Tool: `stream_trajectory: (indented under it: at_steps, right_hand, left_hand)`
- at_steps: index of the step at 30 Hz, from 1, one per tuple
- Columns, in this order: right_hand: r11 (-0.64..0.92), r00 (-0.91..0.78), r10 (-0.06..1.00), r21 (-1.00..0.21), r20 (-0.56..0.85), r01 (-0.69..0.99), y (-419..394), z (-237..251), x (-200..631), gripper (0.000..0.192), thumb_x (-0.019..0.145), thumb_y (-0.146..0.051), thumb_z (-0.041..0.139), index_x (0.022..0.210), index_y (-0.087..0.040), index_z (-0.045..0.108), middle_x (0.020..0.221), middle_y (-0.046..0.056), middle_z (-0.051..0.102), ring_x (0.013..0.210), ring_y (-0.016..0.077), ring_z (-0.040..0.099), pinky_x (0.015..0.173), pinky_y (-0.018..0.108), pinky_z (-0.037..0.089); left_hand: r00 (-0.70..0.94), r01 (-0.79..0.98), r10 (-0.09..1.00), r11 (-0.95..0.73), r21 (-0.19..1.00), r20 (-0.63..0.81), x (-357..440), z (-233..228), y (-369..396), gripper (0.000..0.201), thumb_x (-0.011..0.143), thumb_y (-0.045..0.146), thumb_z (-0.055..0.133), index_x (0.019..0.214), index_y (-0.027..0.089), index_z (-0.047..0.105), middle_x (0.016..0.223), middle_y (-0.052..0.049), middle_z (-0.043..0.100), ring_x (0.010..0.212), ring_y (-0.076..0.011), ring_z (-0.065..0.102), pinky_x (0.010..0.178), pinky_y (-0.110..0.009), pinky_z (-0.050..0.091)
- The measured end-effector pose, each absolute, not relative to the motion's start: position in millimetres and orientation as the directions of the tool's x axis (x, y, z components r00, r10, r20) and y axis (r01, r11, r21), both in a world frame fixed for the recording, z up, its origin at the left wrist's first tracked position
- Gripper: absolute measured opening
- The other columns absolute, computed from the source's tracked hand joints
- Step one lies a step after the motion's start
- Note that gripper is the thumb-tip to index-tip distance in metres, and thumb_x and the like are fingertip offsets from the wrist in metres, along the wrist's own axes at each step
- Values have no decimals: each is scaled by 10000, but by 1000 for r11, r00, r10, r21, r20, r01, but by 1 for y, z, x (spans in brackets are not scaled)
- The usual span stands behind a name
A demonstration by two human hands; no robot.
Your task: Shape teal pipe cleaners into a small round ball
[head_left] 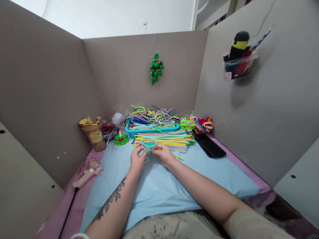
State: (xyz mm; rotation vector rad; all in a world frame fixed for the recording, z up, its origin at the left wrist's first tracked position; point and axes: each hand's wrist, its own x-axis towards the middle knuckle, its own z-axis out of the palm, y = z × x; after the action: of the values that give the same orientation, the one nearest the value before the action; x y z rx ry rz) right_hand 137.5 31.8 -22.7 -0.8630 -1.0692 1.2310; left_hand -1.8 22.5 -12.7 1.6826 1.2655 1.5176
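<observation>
Between my two hands is a small turquoise ring shape, bent from what look like pipe cleaners. The fingers of my left hand pinch its left side. On the other side, my right hand grips its lower right edge with thumb and fingers. Both hands are over the light blue cloth, just in front of a row of straight pipe cleaners in yellow, pink and mint. My fingers cover part of the ring's lower edge.
Behind lies a blue tray heaped with pipe cleaners. A green craft piece, a tumbler and a pink glue gun stand or lie at left. A black phone-like slab lies at right. Grey partitions enclose the table.
</observation>
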Motion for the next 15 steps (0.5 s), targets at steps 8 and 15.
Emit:
stream_trajectory:
  at_steps: [8,15]
  right_hand:
    - [297,91,953,-953,290,-66,37,-25,142,169,601,-330,684,604,-186,595,661,4,608,751,180,582,700,300,448]
    - [106,41,994,-941,98,-323,34,-16,139,228,483,-270,758,602,-175,589,662,-6,599,682,149,574,708,311,477]
  left_hand:
    - [-128,207,901,-385,899,415,4,-7,14,254,633,326,687,823,160,658,842,-48,622,708,-139,552,623,-236,435]
    - [-204,-8,964,-173,985,168,-4,-11,25,291,639,409,662,753,142,646,578,23,543,544,-103,462,507,-207,356]
